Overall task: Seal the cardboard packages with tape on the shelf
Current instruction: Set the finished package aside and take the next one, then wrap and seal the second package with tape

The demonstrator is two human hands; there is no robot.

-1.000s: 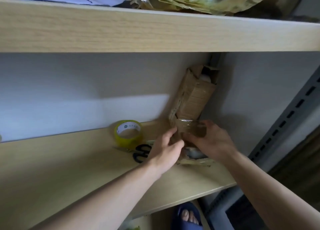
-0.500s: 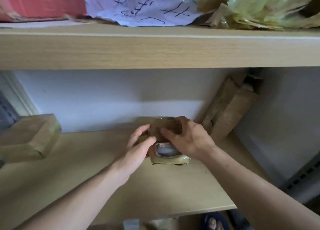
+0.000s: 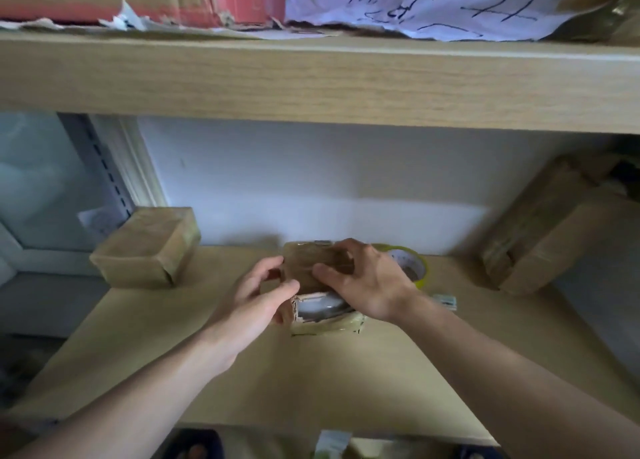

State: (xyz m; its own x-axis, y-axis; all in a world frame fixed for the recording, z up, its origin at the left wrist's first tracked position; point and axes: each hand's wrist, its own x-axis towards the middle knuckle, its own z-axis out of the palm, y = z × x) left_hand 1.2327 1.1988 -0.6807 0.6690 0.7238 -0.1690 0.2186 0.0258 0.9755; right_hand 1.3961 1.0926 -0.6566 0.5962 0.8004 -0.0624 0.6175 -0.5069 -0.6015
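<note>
both hands [image 3: 263, 299] hold small package [image 3: 311, 268], open end facing viewer.

I see open board on the shelf [image 3: 131, 347] in front of and to the left of the small package [image 3: 322, 285] that both hands grip. Behind my right hand [image 3: 367, 282] a tape roll [image 3: 414, 268] sits close, crowding that side. A taped box [image 3: 149, 247] blocks the far left corner; a leaning box [image 3: 554, 237] fills the right corner. The upper shelf board [image 3: 311, 84] hangs low overhead.
</note>
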